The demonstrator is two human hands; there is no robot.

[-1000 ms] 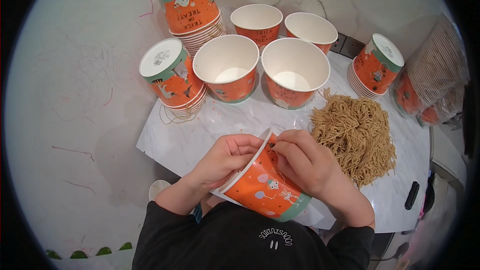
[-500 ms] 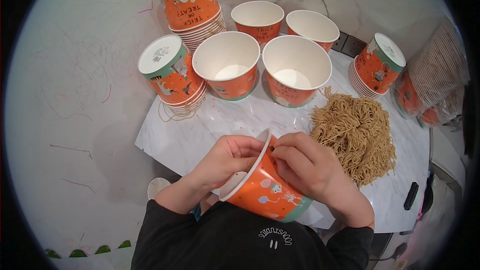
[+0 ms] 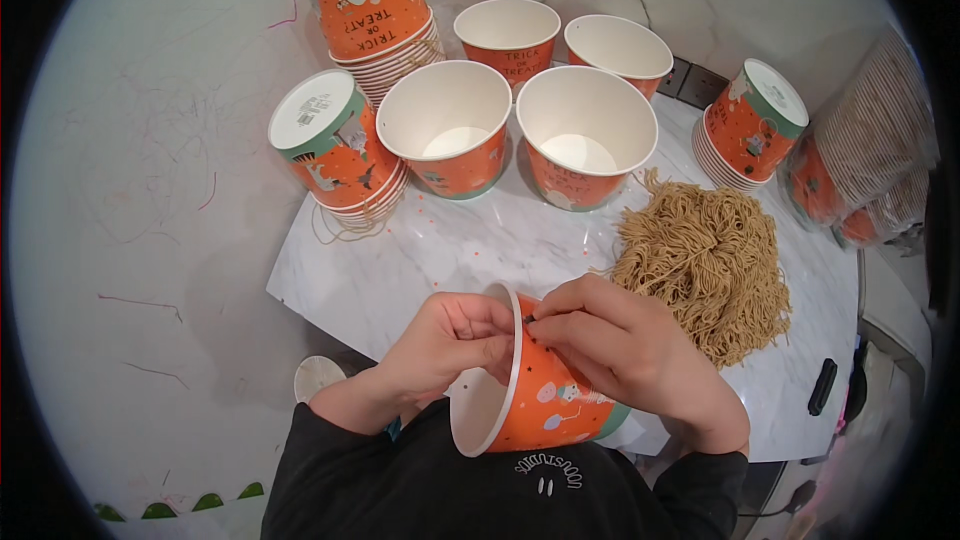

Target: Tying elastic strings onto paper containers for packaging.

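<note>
Both hands meet at the rim of one orange paper bucket [image 3: 545, 395] low in the head view, just above my dark sleeves. From where I sit, the left hand [image 3: 445, 340] curls narrowly around the rim on the open side, fingertips hooked over the white lip. The right hand [image 3: 625, 345] lies over the outer wall with thumb and forefinger pinched tight at a small point on the rim; what they pinch is too small for me to tell. That bucket is tipped on its side, mouth toward my left, held over the near edge of the white marble table [image 3: 400, 270]. I can see its inside is white and bare, with a small hole in the wall.

Farther up the table, four open buckets [image 3: 450, 130] stand upright in two touching rows. I see only white interiors in them. To their left, an inverted stack of buckets [image 3: 335, 150] leans, with thin string lying under it. Behind it a taller inverted stack [image 3: 375, 10] tilts against the wall. On the right, another inverted stack [image 3: 750, 120] stands near a bagged bundle of buckets [image 3: 870, 160] at the edge.

Beside my right hand, a pile of tan string [image 3: 710, 260] lies loose on the marble, touching no bucket that I can make out.
</note>
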